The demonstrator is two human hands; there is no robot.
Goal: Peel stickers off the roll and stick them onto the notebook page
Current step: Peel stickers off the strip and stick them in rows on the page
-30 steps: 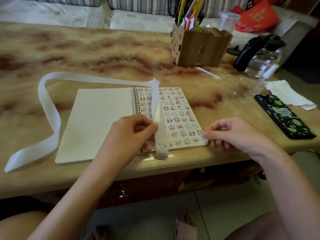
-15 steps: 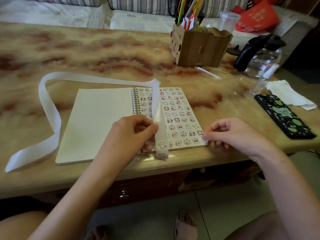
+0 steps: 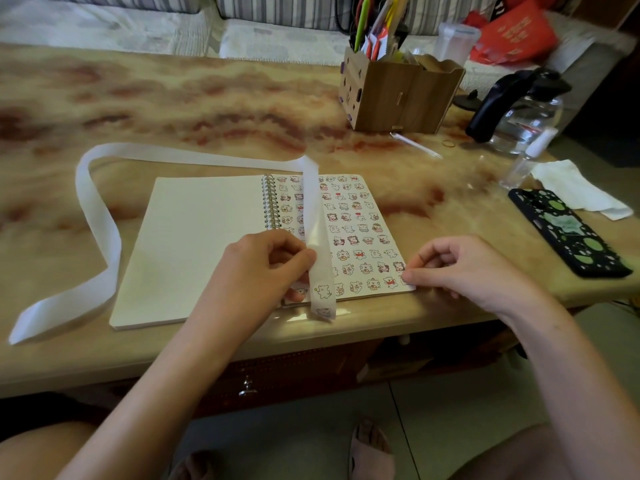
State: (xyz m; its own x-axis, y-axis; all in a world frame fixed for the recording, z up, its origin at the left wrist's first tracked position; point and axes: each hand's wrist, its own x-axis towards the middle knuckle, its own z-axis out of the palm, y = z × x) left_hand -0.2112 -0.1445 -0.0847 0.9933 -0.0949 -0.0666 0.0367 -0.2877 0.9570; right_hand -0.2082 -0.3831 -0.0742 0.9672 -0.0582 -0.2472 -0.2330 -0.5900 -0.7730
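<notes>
no movement; left grip pinches strip, right grip pinches sticker on notebook

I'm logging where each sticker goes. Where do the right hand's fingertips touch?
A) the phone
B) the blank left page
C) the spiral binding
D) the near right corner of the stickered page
D: the right hand has its fingertips at the near right corner of the stickered page, while the left hand holds the sticker strip.

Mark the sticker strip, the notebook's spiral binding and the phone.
sticker strip (image 3: 313,209), head view, stretch crossing the stickered page.
spiral binding (image 3: 269,202), head view, middle of the wire coil.
phone (image 3: 568,233), head view, centre of its patterned case.
</notes>
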